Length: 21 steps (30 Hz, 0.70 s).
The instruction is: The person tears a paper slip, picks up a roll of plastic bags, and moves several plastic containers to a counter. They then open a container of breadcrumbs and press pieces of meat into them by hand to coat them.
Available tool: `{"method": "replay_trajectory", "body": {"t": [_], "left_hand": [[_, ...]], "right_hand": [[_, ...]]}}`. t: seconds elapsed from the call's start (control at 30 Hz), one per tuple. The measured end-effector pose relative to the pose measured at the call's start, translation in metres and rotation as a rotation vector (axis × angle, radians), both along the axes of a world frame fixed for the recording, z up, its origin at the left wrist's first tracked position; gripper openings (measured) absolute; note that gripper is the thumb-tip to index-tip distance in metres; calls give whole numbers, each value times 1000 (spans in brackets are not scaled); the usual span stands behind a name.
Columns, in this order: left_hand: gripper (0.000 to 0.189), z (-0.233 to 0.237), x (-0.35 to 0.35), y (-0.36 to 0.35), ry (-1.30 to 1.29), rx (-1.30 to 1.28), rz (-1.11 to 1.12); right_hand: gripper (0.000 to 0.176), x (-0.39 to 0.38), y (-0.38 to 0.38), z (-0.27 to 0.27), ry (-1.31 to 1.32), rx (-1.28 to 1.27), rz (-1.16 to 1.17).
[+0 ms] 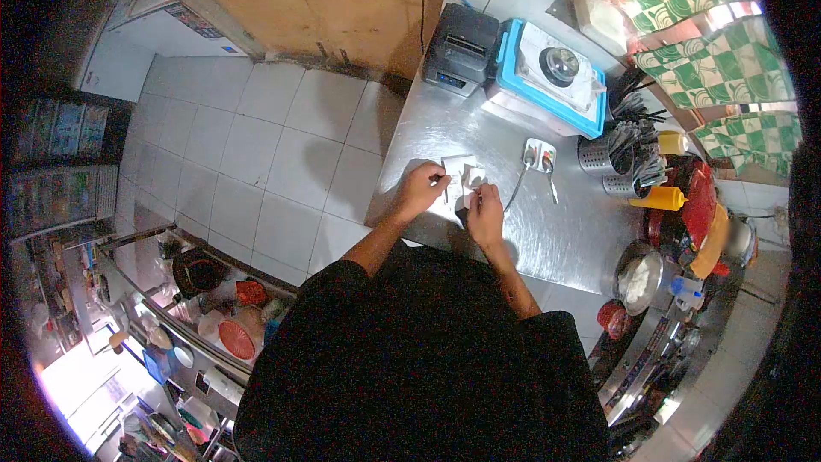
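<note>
Both hands work close together over small white papers (463,173) lying near the front edge of a steel table (547,231). My left hand (419,191) is at the papers' left side, fingers closed in a pinch. A small dark thing shows at its fingertips, too small to name. On the right side of the papers, my right hand (487,221) has its fingers pinched on a paper's lower right edge. Grey marks or shadows cover part of the paper. Just beyond, a small white divided dish (539,155) holds sauces and two spoons, one with a dark handle.
A black receipt printer (462,49) and a blue-lidded box (552,77) stand at the back. Along the right are perforated cutlery holders (605,156), a yellow squeeze bottle (660,198) and a metal bowl (640,278) with white contents. Tiled floor (256,154) lies left.
</note>
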<state>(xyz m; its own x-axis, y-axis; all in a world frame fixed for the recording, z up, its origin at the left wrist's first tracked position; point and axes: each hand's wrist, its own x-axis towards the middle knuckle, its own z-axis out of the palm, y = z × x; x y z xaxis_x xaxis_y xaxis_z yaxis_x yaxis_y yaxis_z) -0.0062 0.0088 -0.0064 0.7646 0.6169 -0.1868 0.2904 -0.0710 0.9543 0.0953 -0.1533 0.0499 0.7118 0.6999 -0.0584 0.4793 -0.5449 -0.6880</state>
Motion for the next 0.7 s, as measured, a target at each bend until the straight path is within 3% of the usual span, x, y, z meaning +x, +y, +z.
{"method": "replay_trajectory", "body": {"t": [0.17,0.47,0.7], "left_hand": [[19,-7,1,1,-3,-104,-14],[18,-24,2,-2,-73,-48,17],[18,-6,0,1,-38,-85,-11]], "right_hand": [[16,-1,1,3,-21,7,18],[17,0,1,3,-34,-1,29],[16,-1,2,3,18,-10,2]]}}
